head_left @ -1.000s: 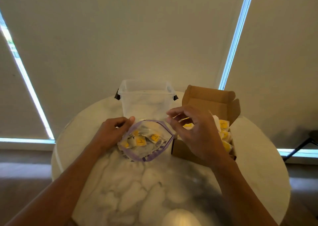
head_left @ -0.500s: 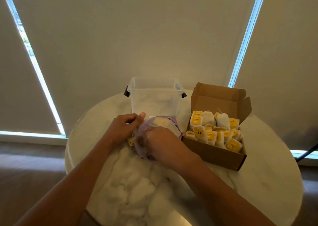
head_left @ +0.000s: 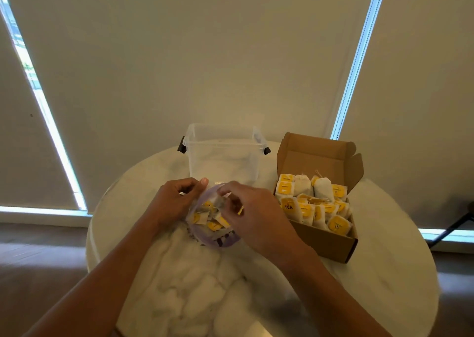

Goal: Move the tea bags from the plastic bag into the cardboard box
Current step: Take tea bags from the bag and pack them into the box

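left hand (head_left: 174,203): fingers curled, thumb and forefinger pinching the left rim of the plastic bag (head_left: 220,243) and holding its mouth wide
right hand (head_left: 256,218): fingers bent down into the mouth of the plastic bag, fingertips pinching a tea bag (head_left: 221,204) at the top of the pile; a yellow tag shows just under the knuckles
plastic bag: clear, with a purple zip rim, lying on the table between the two sets of fingers; its near lip curves just below the right fingertips
loose tea bags (head_left: 213,225): white sachets with yellow labels, inside the plastic bag, directly beneath the right fingertips
cardboard box (head_left: 331,244): open, lid flap upright, just to the right of the right knuckles, apart from the plastic bag
boxed tea bags (head_left: 307,206): packed on edge in rows inside the cardboard box
clear tub (head_left: 223,157): lidless, dark side clips, just beyond the fingertips of both hands
table (head_left: 384,259): round, marbled white top, under both forearms
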Demonstrator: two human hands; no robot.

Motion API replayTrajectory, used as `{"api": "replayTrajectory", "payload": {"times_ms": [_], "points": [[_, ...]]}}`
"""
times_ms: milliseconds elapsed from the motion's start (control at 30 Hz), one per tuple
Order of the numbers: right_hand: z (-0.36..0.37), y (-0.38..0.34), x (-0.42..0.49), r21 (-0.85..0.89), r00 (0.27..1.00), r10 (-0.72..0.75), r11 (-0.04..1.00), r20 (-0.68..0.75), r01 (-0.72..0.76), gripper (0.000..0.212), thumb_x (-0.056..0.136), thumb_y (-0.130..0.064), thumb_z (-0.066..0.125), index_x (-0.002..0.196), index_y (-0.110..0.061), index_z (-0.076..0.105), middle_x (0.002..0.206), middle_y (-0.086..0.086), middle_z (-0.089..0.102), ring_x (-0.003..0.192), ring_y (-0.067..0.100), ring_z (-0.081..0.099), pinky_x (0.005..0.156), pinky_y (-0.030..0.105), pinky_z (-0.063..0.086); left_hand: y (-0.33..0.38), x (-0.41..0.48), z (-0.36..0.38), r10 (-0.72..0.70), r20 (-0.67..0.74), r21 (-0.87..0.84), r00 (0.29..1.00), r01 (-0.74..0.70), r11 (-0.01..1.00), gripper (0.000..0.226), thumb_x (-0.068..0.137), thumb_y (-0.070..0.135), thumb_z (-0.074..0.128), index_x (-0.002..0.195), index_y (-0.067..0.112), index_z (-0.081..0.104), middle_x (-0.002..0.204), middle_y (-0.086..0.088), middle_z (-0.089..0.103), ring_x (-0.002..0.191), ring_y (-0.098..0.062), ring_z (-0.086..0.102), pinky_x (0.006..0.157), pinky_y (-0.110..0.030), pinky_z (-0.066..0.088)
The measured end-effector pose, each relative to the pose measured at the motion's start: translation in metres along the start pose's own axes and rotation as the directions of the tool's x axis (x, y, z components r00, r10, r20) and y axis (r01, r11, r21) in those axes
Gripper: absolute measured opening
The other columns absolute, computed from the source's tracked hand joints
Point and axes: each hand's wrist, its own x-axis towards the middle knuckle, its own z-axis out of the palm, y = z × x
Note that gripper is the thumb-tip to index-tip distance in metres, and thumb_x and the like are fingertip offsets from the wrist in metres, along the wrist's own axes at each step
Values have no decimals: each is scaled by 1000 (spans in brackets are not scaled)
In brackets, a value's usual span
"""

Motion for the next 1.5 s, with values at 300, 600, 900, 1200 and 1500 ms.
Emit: {"api": "replayTrajectory", "payload": {"times_ms": [300,600,900,1200,1500], "points": [[-33,0,-4,655,925,363,674,111,-343,15,99,-14,70,112,-20,75,102,2,77,84,23,79,71,37,65,-2,2,0,-20,-12,61,1000,21,998,54,102,69,56,91,23,82,78,0,75,68,-6,60,71,-32,50],[-29,-6,-6,619,893,418,662,164,-423,13,95,-29,78,103,-20,75,98,1,79,80,20,79,71,31,64,5,-1,1,-38,0,36,999,38,999,44,105,62,57,79,32,79,69,12,72,61,1,61,67,-29,49],[-42,8,-5,587,915,384,772,-125,-244,11,95,-23,68,92,-13,70,95,-7,79,91,17,73,78,45,63,0,0,-2,-48,13,49,999,48,998,55,101,71,54,94,26,84,83,4,80,82,-18,76,83,-44,60],[-98,55,-21,447,769,446,863,-458,-234,18,94,-45,76,96,-27,76,92,-9,76,89,11,72,77,26,61,-7,3,-2,-44,15,31,999,44,999,52,100,71,55,97,28,85,84,2,81,96,-31,77,87,-48,61],[-99,84,-18,274,904,344,922,-255,-273,20,101,-22,70,113,-38,72,109,-20,73,100,3,72,83,26,63,-5,3,0,-43,24,-1,999,43,999,49,100,69,56,97,30,86,86,4,82,93,-28,78,87,-44,62]]}}
